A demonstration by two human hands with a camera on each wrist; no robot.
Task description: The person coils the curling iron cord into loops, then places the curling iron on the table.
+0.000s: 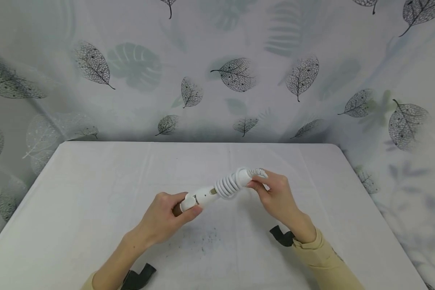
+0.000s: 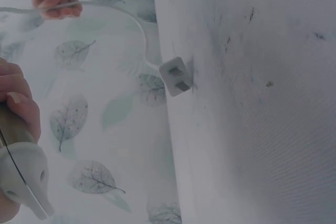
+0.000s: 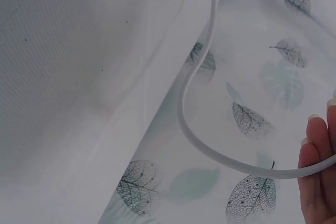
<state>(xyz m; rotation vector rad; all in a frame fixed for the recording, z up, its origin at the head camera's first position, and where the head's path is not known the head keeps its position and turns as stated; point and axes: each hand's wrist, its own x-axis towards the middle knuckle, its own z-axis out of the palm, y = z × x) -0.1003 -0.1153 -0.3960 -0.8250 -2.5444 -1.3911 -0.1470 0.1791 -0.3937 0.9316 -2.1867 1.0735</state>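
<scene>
A white hair iron [image 1: 203, 196] with a brownish barrel is held tilted above the table. My left hand [image 1: 163, 217] grips its lower left end, thumb and fingers round it. White cord [image 1: 227, 186] lies coiled about its upper part. At the upper right end my right hand [image 1: 278, 193] pinches near the ribbed cord sleeve [image 1: 258, 173]. In the left wrist view, the iron's white tip [image 2: 26, 174] shows beside my left fingers, and a two-pin plug [image 2: 176, 76] hangs from the cord. The right wrist view shows the cord [image 3: 236, 166] crossing my right fingers [image 3: 313, 156].
The white-covered table [image 1: 105, 185] has dark specks [image 1: 208, 239] near its middle front. A leaf-patterned curtain [image 1: 210, 117] stands behind and at both sides. Black straps [image 1: 282, 235] stick out at my wrists.
</scene>
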